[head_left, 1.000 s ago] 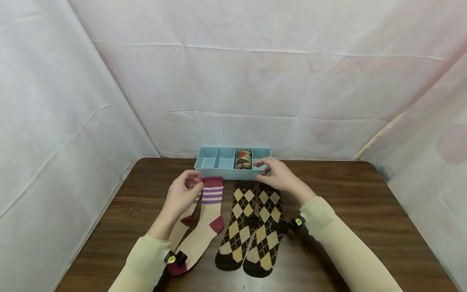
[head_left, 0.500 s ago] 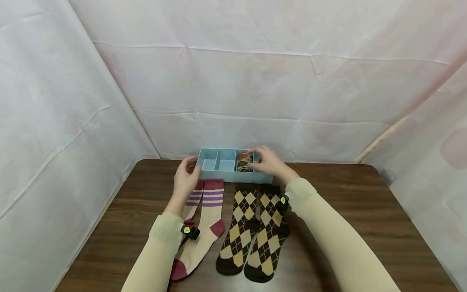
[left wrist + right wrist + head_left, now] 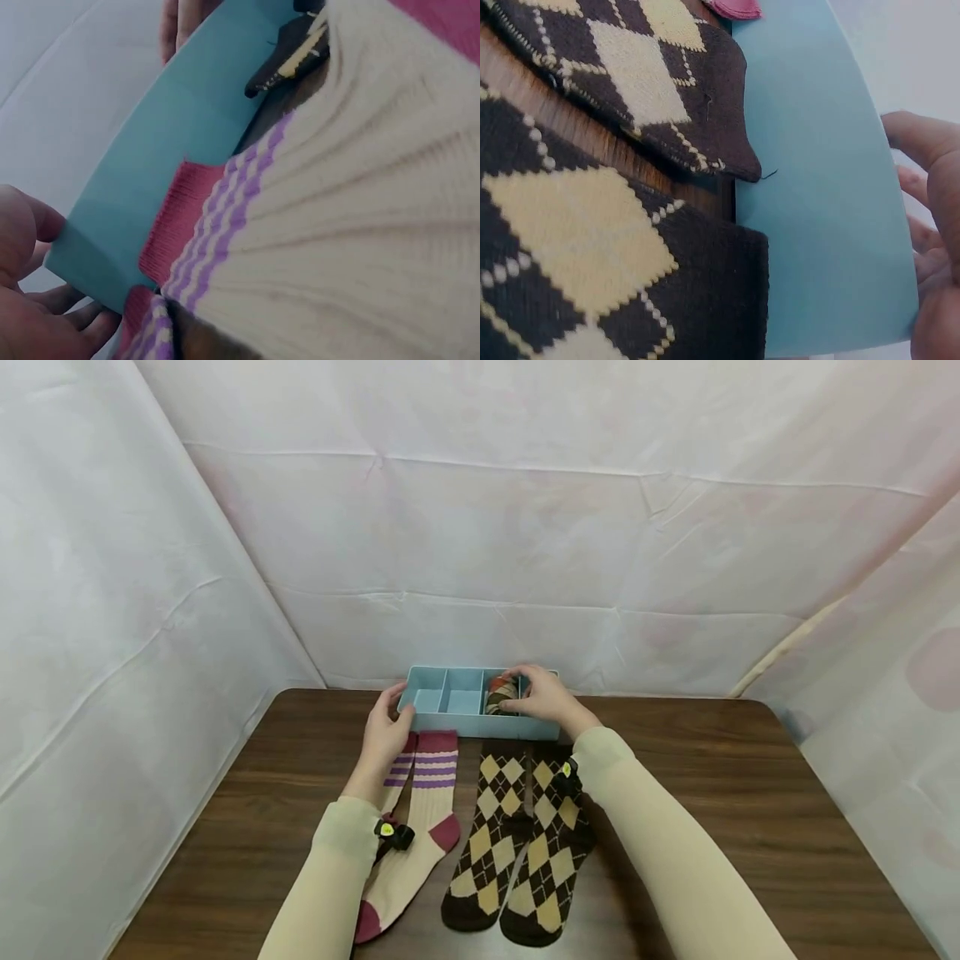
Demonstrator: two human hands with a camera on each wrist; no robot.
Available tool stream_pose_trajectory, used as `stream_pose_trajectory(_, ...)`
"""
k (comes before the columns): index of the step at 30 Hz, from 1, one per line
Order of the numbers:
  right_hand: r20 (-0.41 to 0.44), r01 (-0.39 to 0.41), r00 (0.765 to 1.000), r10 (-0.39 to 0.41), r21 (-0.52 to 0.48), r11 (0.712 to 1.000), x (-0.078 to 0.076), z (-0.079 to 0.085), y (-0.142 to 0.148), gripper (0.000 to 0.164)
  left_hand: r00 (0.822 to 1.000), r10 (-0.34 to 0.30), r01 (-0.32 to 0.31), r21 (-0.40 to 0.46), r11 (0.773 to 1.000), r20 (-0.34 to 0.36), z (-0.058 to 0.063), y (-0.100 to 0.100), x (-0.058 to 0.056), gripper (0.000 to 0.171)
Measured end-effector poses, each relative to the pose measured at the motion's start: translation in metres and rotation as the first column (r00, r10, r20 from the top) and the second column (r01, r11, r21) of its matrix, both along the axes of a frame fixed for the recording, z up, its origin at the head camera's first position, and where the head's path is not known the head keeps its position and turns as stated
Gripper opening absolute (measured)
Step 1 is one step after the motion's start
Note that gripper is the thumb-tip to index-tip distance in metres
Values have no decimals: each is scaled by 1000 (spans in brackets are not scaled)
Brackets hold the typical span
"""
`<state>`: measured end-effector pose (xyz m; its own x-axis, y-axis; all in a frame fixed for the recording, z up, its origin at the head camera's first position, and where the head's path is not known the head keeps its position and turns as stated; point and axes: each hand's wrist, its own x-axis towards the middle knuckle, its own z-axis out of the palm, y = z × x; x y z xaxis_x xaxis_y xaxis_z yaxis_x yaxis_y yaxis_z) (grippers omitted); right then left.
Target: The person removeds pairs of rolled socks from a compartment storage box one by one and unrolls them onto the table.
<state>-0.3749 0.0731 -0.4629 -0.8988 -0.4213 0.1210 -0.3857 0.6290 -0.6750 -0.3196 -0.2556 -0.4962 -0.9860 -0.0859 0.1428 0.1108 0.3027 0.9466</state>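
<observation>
A light-blue box (image 3: 465,726) with a row of compartments stands at the back of the table. My left hand (image 3: 384,733) grips its left end; the left wrist view shows thumb and fingers around the corner of the box wall (image 3: 142,180). My right hand (image 3: 551,700) reaches over the right part of the box, thumb and forefinger pinching a rolled sock bundle (image 3: 498,692) in orange, green and beige. In front lie cream socks (image 3: 427,802) with purple stripes and maroon cuffs. Beside them are dark brown argyle socks (image 3: 487,810), flat, cuffs toward the box.
The brown wooden table (image 3: 720,802) runs out to both sides. A pale cloth backdrop (image 3: 480,527) hangs right behind the box and along the left and right sides. My left forearm overlaps one cream sock in the head view.
My left hand has moved from above the cream socks to the box's left end. The right hand has moved left and forward from the rightmost compartment onto the rolled sock bundle.
</observation>
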Motion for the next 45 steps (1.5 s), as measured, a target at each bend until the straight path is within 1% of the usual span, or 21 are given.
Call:
stream_pose_trajectory(4,17,17,1000,-17,-9,1000,-1,-1,2,66,999,-33,30,85,996,37,-4,1,-4,53)
stream_pose_trajectory(8,30,24,999,-24,21,999,-2,1,6,68,995,-79,67,166,984,67,-7,4,-9,54)
stream_pose_trajectory(10,31,25,999,-27,45,999,-2,2,7,70,994,-89,75,182,980,70,-9,4,-10,54)
stream_pose_trajectory(14,30,24,999,-26,86,996,-3,1,8,72,993,-95,80,182,980,71,-12,5,-13,54)
stream_pose_trajectory(18,34,18,999,-21,107,994,-6,2,9,70,993,-95,82,177,981,65,-12,7,-14,53)
stream_pose_trajectory(24,69,6,998,-14,110,994,-7,4,11,63,993,-100,87,187,978,63,-13,10,-15,53)
stream_pose_trajectory(28,96,-1,995,-9,107,994,-9,5,9,62,992,-107,94,184,978,64,-13,8,-15,54)
stream_pose_trajectory(31,102,-18,995,7,109,994,-11,5,5,62,994,-95,84,181,980,52,-13,6,-15,54)
stream_pose_trajectory(35,89,-44,995,34,115,992,-15,6,0,61,996,-77,67,180,981,51,-12,3,-13,53)
stream_pose_trajectory(38,92,-49,995,37,124,991,-16,5,-3,65,995,-78,67,181,981,56,-11,2,-12,54)
stream_pose_trajectory(42,109,-38,994,23,133,990,-17,3,-4,76,995,-81,70,184,980,55,-11,2,-12,54)
stream_pose_trajectory(45,105,-38,994,23,141,989,-17,2,-5,79,996,-77,66,184,981,53,-11,2,-11,54)
